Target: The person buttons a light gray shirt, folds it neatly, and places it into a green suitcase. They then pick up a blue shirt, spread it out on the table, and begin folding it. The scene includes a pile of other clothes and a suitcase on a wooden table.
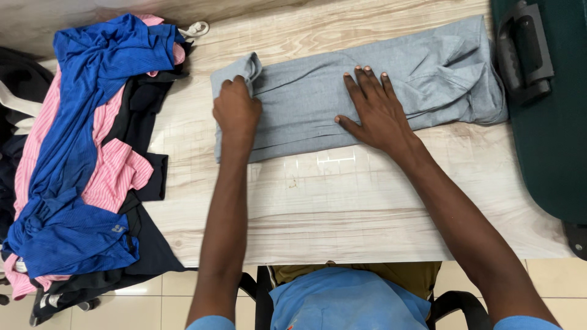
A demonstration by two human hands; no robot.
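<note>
A grey garment (318, 104) lies folded into a long strip across the pale wood-grain table (342, 208). My left hand (236, 110) is closed on the strip's left end, where a corner of cloth curls up beside the knuckles. My right hand (374, 109) lies flat on the middle of the strip, fingers spread and pointing away from me. The right end of the garment is bunched and creased next to a dark green suitcase (550, 122).
A heap of clothes (79, 159) in blue, pink-striped and black covers the table's left end and hangs over its edge. The dark green suitcase with a black handle (520, 52) stands at the right. A chair and tiled floor show below the table's near edge.
</note>
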